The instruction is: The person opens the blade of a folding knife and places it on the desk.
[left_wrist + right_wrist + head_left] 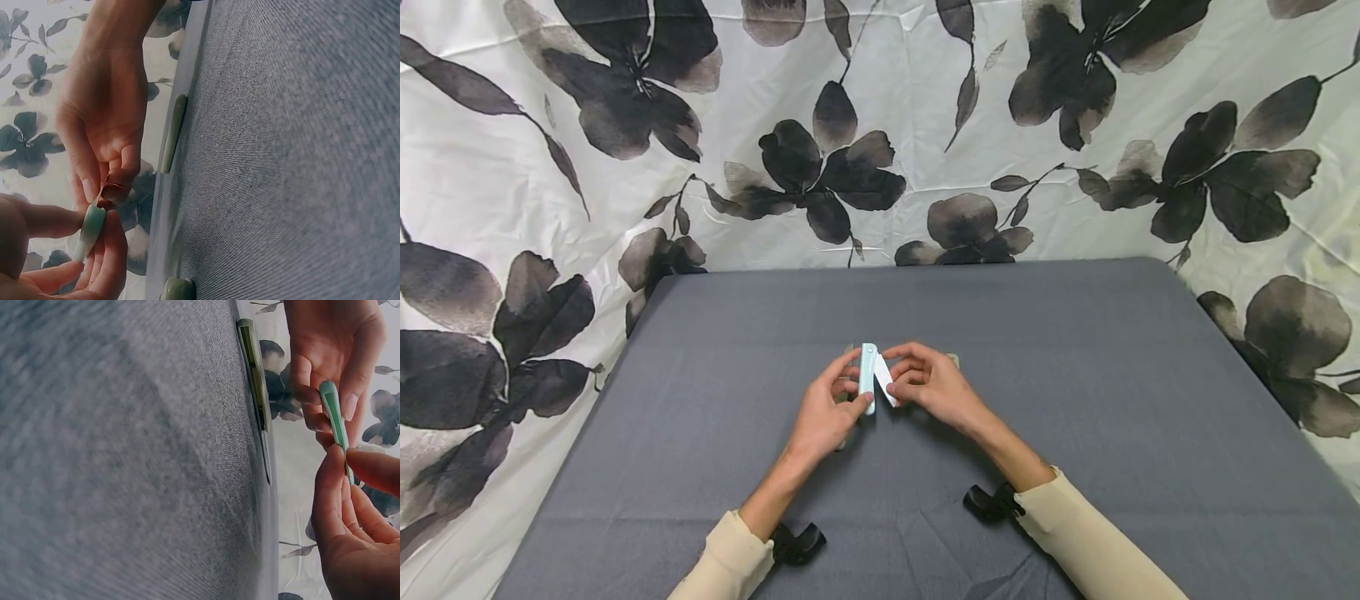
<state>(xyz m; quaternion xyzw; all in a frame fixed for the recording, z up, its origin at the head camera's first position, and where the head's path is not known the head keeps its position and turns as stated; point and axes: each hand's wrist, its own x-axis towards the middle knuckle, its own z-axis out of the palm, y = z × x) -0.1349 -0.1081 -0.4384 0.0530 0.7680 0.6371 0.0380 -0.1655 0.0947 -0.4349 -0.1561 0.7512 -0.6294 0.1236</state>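
Note:
A folding knife with a mint-green handle (867,375) and a white blade (883,377) is held above the grey table. The blade stands partly swung out from the handle, at a narrow angle. My left hand (822,423) grips the handle between thumb and fingers. With thumb and fingertips my right hand (946,393) pinches the blade near its free end. In the left wrist view the handle (92,228) shows edge-on between the fingers. The right wrist view shows the slotted edge of the handle (332,406).
Behind my hands, greenish slim objects lie on the grey tablecloth (760,333), mostly hidden in the head view. One long green piece (253,369) has a thin blade-like end. Another green piece (178,289) shows low in the left wrist view. A floral curtain (917,125) hangs behind the table.

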